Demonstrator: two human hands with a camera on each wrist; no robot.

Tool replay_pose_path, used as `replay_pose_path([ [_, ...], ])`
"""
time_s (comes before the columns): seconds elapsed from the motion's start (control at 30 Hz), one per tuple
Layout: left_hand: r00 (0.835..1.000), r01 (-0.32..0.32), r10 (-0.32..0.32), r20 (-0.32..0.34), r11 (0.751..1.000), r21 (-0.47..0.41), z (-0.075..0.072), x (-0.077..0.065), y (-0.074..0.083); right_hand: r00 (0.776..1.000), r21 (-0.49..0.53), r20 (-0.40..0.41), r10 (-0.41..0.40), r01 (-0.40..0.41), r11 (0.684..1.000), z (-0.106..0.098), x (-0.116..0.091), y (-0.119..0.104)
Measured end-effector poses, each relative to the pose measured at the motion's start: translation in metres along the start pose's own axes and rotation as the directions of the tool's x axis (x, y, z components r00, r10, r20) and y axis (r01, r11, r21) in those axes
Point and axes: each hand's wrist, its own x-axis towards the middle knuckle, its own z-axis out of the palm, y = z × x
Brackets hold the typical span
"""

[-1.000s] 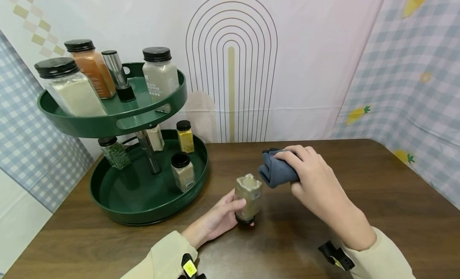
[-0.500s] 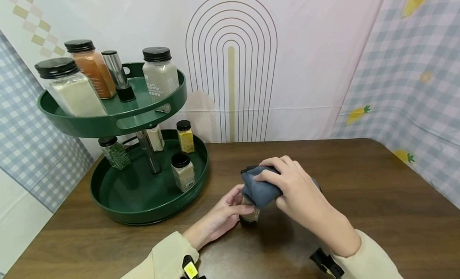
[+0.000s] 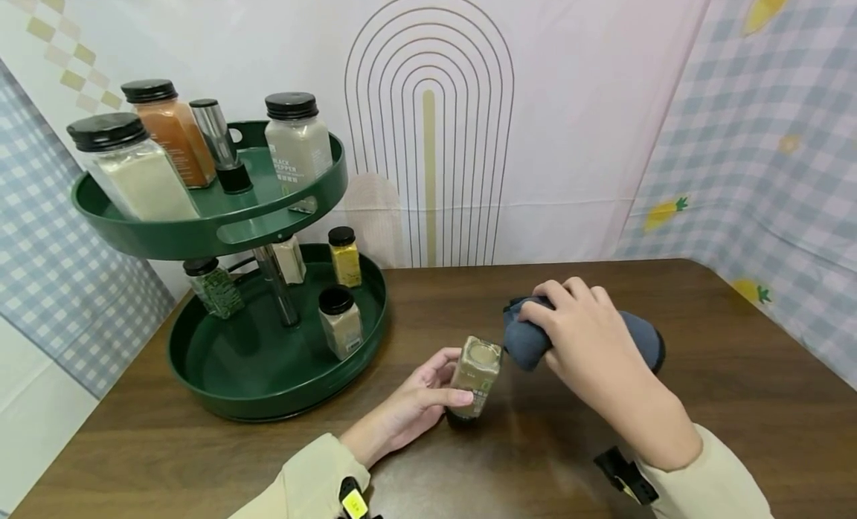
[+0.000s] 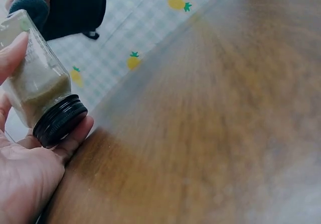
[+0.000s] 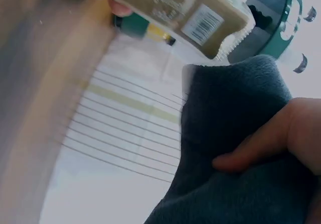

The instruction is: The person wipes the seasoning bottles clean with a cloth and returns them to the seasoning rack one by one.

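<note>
My left hand [image 3: 415,404] grips a small glass spice jar [image 3: 478,372], held upside down with its base facing up. Its black lid [image 4: 60,121] points downward in the left wrist view, and brownish powder has gathered toward that end. A white barcode label [image 5: 202,24] shows on the jar in the right wrist view. In my right hand [image 3: 596,348] is a folded blue-grey cloth [image 3: 527,334], pinched between thumb and fingers just right of the jar. Part of the cloth [image 5: 230,133] hangs out past the hand.
On the left stands a two-tier green rack. Its upper tray [image 3: 181,236] bears large jars, including an orange one [image 3: 177,143], and a metal grinder [image 3: 219,143]. Several small jars, one yellow [image 3: 346,262], stand in the lower tray [image 3: 248,407]. A patterned cloth backdrop [image 3: 569,132] rises behind the table [image 3: 736,370].
The cloth moved left onto the jar's base, covering it, then lifted away to the right. The jar has tilted and turned slightly in my left hand.
</note>
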Motion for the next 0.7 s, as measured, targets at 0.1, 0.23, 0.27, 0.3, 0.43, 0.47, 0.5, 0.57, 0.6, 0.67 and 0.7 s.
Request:
replay_pose_path([
  [0.1, 1.000, -0.007, 0.007, -0.004, 1.000, 0.004, 0.000, 0.000, 0.000, 0.998, 0.040, -0.052, 0.046, -0.044, 0.998, -0.006, 0.000, 0.000],
  [0.23, 1.000, -0.005, 0.005, -0.017, 1.000, 0.006, 0.001, 0.000, 0.000, 0.987, 0.185, -0.150, 0.054, -0.026, 0.982, -0.005, 0.002, -0.007],
  [0.27, 1.000, -0.003, 0.003, -0.019, 1.000, 0.005, 0.002, 0.000, 0.000, 0.985, 0.214, -0.166, 0.046, -0.010, 0.977, -0.004, 0.003, -0.011],
  [0.3, 1.000, 0.003, -0.003, -0.022, 1.000, 0.003, 0.002, 0.000, 0.000, 0.985, 0.230, -0.169, 0.029, 0.011, 0.973, -0.002, 0.003, -0.015],
  [0.43, 0.999, 0.022, -0.022, -0.035, 1.000, 0.004, 0.003, 0.001, 0.002, 0.993, 0.213, -0.113, -0.036, 0.059, 0.975, 0.010, 0.002, -0.031],
  [0.47, 0.999, 0.029, -0.029, -0.040, 1.000, 0.003, 0.003, 0.001, 0.002, 0.995, 0.202, -0.092, -0.041, 0.059, 0.978, 0.012, 0.002, -0.033],
  [0.5, 0.998, 0.034, -0.034, -0.044, 0.999, 0.005, 0.004, 0.001, 0.003, 0.996, 0.192, -0.074, -0.046, 0.059, 0.980, 0.014, 0.002, -0.033],
  [0.57, 0.998, 0.034, -0.034, -0.056, 0.999, 0.010, 0.004, 0.002, 0.003, 0.998, 0.193, -0.048, -0.028, 0.037, 0.981, 0.016, 0.002, -0.031],
  [0.6, 0.997, 0.037, -0.036, -0.061, 0.999, 0.008, 0.004, 0.001, 0.002, 0.999, 0.197, -0.038, -0.017, 0.024, 0.980, 0.016, 0.002, -0.029],
  [0.67, 0.997, 0.039, -0.038, -0.066, 0.999, 0.009, 0.004, 0.001, 0.002, 1.000, 0.203, -0.013, 0.007, -0.004, 0.979, 0.017, 0.002, -0.024],
  [0.7, 0.997, 0.037, -0.036, -0.066, 0.999, 0.010, 0.004, 0.001, 0.001, 1.000, 0.203, 0.004, 0.020, -0.020, 0.979, 0.017, 0.002, -0.022],
])
